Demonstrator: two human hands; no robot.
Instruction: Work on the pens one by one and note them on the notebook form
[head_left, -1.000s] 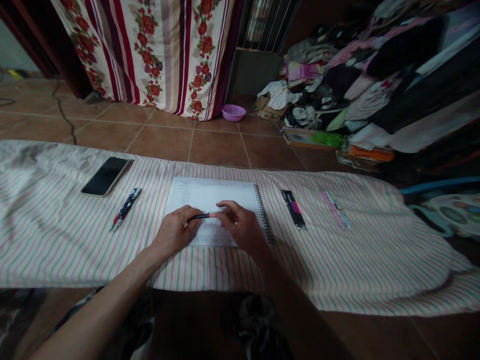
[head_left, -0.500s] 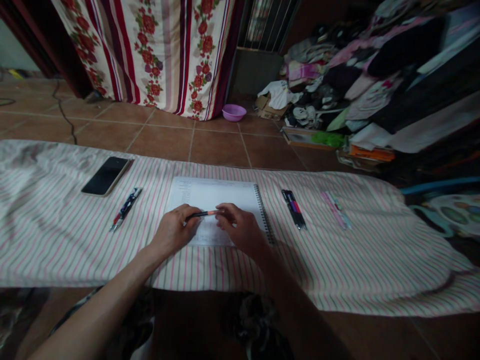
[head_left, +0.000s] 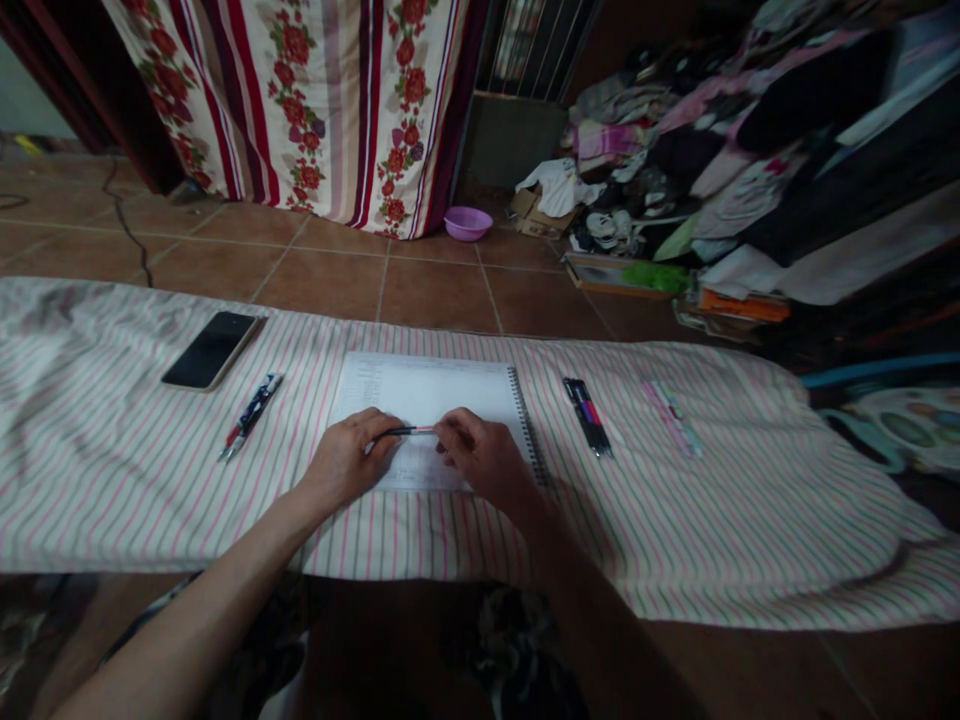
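Note:
A thin black pen with a pinkish-red section stretches between my two hands, low over an open spiral notebook. At its left end, my left hand is closed, thumb and fingers pinching the black part. My right hand has its fingertips closed on the other end, and its curled fingers hide that tip. Both hands are above the lower half of the white page. Faint printing runs along the page's top and left edges, too small to read. The wire binding is at the notebook's right side.
Left of the notebook lie some patterned pens and a dark-screened phone. To the right are black pens and pastel pens. A striped cloth covers the surface. Beyond stand a purple basin and piled clothes.
My right fingers have shifted their grip on the pen's right end, and the section showing between my hands now looks thinner. My left hand stays nearly in place.

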